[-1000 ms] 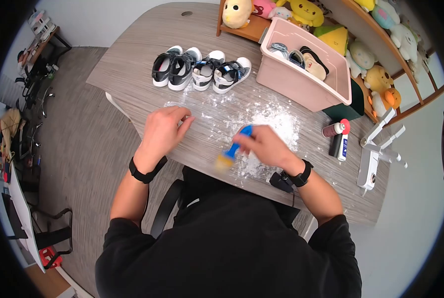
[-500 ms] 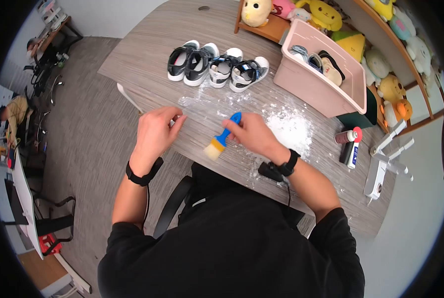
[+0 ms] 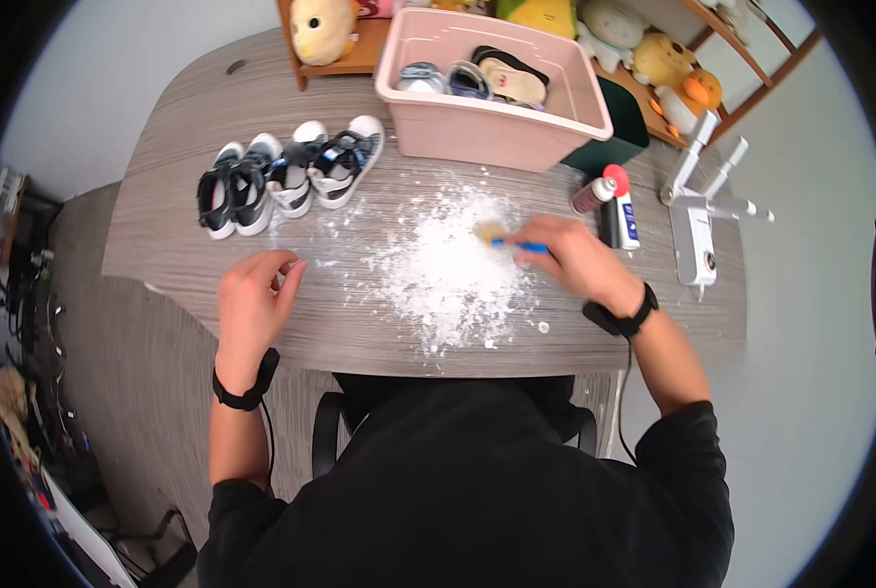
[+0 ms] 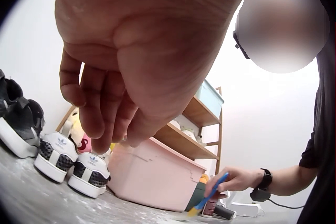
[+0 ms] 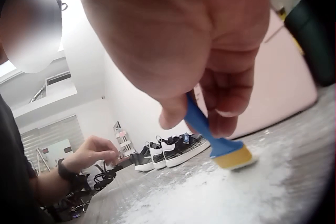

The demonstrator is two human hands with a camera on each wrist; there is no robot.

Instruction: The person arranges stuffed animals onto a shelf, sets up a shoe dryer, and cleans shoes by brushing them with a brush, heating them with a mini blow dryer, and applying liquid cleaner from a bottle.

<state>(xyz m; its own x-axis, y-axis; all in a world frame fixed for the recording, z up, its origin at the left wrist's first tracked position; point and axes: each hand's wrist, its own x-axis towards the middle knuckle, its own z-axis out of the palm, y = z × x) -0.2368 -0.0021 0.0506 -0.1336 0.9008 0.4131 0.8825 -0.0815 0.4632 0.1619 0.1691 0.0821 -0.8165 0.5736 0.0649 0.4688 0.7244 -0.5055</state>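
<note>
My right hand [image 3: 577, 260] pinches the blue handle of a pastry-type brush [image 5: 210, 136] between thumb and fingers. Its pale bristles, set in a yellow band, meet the white powder [image 3: 443, 279] spread across the middle of the desk, at the far right part of the patch. Over the left front part of the desk hovers my left hand [image 3: 253, 294], fingers loosely bent and holding nothing. Beyond that hand, two pairs of black-and-white sneakers [image 3: 335, 178] stand in a row.
A pink bin [image 3: 477, 132] with shoes in it stands at the back. To the right are a dark green container [image 3: 619, 122], a reddish bottle [image 3: 592, 196], a white-and-blue tube [image 3: 628, 223] and a white device with upright arms [image 3: 695, 240]. Plush toys [image 3: 325, 29] line the shelf behind.
The head view has swung to the right. My right hand has carried the brush from the front left of the powder to its far right side. My left hand stays empty over the left front.
</note>
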